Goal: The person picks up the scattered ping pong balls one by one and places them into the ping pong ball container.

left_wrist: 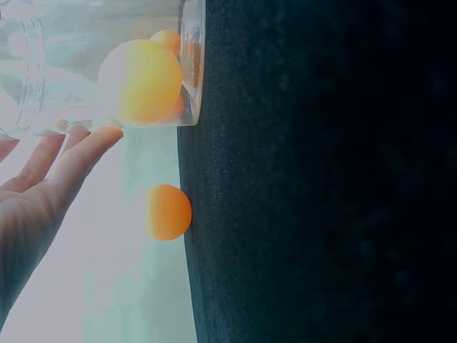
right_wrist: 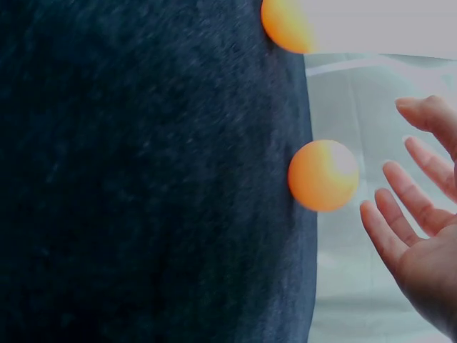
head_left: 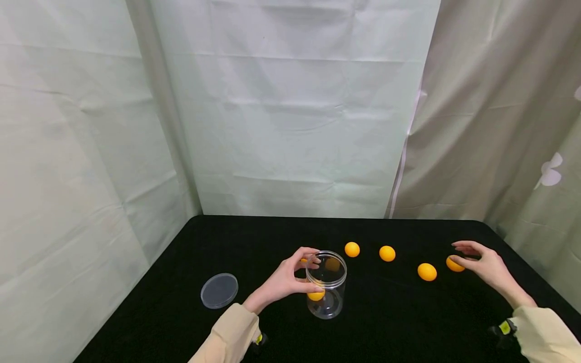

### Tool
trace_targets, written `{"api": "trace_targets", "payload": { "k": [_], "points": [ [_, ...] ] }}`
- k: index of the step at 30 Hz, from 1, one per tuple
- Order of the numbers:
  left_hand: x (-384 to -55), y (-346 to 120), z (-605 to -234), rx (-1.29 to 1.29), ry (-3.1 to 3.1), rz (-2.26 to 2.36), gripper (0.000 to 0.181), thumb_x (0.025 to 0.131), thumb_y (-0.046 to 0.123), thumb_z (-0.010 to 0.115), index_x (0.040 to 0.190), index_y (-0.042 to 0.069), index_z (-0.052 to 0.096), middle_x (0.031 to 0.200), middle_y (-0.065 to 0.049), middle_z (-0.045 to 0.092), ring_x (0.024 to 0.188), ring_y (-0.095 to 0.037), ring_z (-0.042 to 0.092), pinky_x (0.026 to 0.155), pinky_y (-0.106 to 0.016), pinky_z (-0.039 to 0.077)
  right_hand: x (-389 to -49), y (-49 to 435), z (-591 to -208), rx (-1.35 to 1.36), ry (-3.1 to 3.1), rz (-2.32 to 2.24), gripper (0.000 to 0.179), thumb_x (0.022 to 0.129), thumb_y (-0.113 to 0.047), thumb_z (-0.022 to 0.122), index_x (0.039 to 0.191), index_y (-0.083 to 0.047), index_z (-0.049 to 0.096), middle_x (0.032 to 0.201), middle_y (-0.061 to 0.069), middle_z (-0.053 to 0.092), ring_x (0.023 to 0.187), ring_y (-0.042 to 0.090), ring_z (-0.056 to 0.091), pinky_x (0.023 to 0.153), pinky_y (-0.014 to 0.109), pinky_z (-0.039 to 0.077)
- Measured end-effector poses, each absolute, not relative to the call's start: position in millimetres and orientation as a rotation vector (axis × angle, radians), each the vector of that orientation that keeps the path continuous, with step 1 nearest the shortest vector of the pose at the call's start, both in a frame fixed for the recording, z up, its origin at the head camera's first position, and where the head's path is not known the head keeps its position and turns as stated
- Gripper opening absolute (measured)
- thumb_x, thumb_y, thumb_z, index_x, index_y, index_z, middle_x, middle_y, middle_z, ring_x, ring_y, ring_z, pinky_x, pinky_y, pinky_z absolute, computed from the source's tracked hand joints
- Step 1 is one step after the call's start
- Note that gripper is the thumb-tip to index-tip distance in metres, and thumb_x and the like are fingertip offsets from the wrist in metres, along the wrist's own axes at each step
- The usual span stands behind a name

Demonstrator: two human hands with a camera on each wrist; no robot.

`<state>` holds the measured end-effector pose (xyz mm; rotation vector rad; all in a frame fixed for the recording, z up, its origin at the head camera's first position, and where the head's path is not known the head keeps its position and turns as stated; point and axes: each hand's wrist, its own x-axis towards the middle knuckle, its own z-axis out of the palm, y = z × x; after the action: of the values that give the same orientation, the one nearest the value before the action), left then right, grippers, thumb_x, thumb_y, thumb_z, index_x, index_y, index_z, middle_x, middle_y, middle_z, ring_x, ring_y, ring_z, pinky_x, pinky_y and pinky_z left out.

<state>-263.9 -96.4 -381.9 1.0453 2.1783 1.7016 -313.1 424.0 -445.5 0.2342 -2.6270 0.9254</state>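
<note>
Curtains [head_left: 290, 111] enclose a black table [head_left: 386, 322]; clock directions take twelve as away from the person. The left hand [head_left: 283, 281] grasps the upper part of a jar [head_left: 333, 288], thumb on the near side, fingers on the far. The right hand [head_left: 492, 267], well apart at the jar's three o'clock, is unclenched and holds nothing. The jar stands upright, long axis vertical, mouth uncovered; its lid [head_left: 219, 291] lies flat at nine o'clock. The near ball [head_left: 453, 264] sits on the table; a second ball [head_left: 427, 272], a third ball [head_left: 387, 253] and a fourth ball [head_left: 352, 249] run back from there toward the jar's one o'clock. An inner ball [head_left: 316, 295] shows low within the jar.

Key relation: the near ball, round and without a long axis, lies at the right hand's nine o'clock; that hand is much the closer. The right wrist view shows a gap between ball and fingers.

Hard to read: the left thumb partly covers the inner ball. Orange patches behind the left fingers [head_left: 313, 250] and through the jar wall cannot be placed inside or beyond. Both wrist views crop their hands.
</note>
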Motion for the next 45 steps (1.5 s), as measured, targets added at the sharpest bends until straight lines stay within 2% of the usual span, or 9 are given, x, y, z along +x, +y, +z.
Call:
{"api": "trace_targets", "payload": {
  "k": [5, 8, 10, 20, 24, 32, 40, 45],
  "points": [
    [-273.8, -96.6, -396.9, 1.066, 2.190, 1.711, 0.064, 0.075, 0.019, 0.072, 0.129, 0.020, 0.038, 0.121, -0.013, 0.042, 0.108, -0.021, 0.048, 0.076, -0.033, 0.050, -285.9, 394.5, -415.7, 0.224, -2.639, 0.952, 0.048, 0.085, -0.032, 0.063, 0.116, 0.002, 0.050, 0.109, 0.026, 0.052, 0.097, 0.039, 0.047, 0.070, 0.053, 0.042],
    [-273.8, -96.3, -397.0, 1.066, 2.193, 1.715, 0.063, 0.075, 0.020, 0.073, 0.128, 0.023, 0.039, 0.121, -0.012, 0.043, 0.108, -0.023, 0.048, 0.075, -0.034, 0.051, -276.5, 383.9, -404.7, 0.234, -2.649, 0.989, 0.046, 0.085, -0.024, 0.063, 0.116, 0.007, 0.049, 0.109, 0.031, 0.049, 0.097, 0.045, 0.045, 0.072, 0.057, 0.040],
    [-274.2, -96.2, -397.3, 1.069, 2.191, 1.718, 0.063, 0.075, 0.020, 0.072, 0.128, 0.023, 0.039, 0.120, -0.011, 0.043, 0.108, -0.024, 0.048, 0.075, -0.033, 0.051, -275.4, 381.8, -403.6, 0.223, -2.652, 0.976, 0.045, 0.085, -0.022, 0.064, 0.116, 0.008, 0.049, 0.109, 0.031, 0.049, 0.097, 0.045, 0.046, 0.071, 0.056, 0.041],
    [-275.1, -96.0, -398.1, 1.078, 2.190, 1.717, 0.064, 0.075, 0.019, 0.072, 0.129, 0.021, 0.038, 0.120, -0.012, 0.043, 0.110, -0.028, 0.047, 0.076, -0.034, 0.050, -279.8, 384.1, -409.8, 0.202, -2.705, 0.983, 0.047, 0.086, -0.022, 0.062, 0.116, 0.009, 0.046, 0.108, 0.033, 0.047, 0.095, 0.046, 0.047, 0.069, 0.055, 0.043],
    [-272.3, -96.1, -394.7, 1.051, 2.181, 1.714, 0.063, 0.076, 0.017, 0.071, 0.130, 0.017, 0.038, 0.121, -0.014, 0.042, 0.110, -0.027, 0.047, 0.076, -0.033, 0.050, -279.2, 384.1, -410.1, 0.193, -2.733, 0.983, 0.049, 0.086, -0.022, 0.063, 0.116, 0.011, 0.044, 0.108, 0.034, 0.046, 0.093, 0.046, 0.048, 0.068, 0.053, 0.044],
    [-258.2, -96.3, -373.4, 1.061, 2.142, 1.715, 0.064, 0.075, 0.010, 0.070, 0.129, 0.006, 0.036, 0.121, -0.022, 0.040, 0.111, -0.036, 0.044, 0.077, -0.033, 0.050, -279.4, 384.8, -411.8, 0.164, -2.746, 0.976, 0.048, 0.085, -0.021, 0.063, 0.115, 0.012, 0.044, 0.107, 0.034, 0.046, 0.091, 0.044, 0.049, 0.067, 0.050, 0.046],
    [-272.8, -97.0, -394.7, 1.079, 2.173, 1.715, 0.064, 0.075, 0.016, 0.071, 0.129, 0.016, 0.037, 0.121, -0.013, 0.042, 0.110, -0.028, 0.046, 0.076, -0.032, 0.050, -279.6, 386.2, -412.8, 0.177, -2.765, 0.990, 0.049, 0.085, -0.024, 0.063, 0.114, 0.011, 0.046, 0.107, 0.033, 0.045, 0.091, 0.043, 0.049, 0.066, 0.047, 0.047],
    [-274.9, -97.1, -396.7, 1.072, 2.175, 1.716, 0.063, 0.076, 0.017, 0.072, 0.129, 0.020, 0.038, 0.120, -0.012, 0.043, 0.109, -0.026, 0.047, 0.076, -0.033, 0.050, -281.3, 386.5, -415.2, 0.187, -2.768, 0.979, 0.049, 0.085, -0.026, 0.063, 0.115, 0.010, 0.046, 0.107, 0.031, 0.046, 0.091, 0.040, 0.049, 0.065, 0.042, 0.048]
  ]
}}
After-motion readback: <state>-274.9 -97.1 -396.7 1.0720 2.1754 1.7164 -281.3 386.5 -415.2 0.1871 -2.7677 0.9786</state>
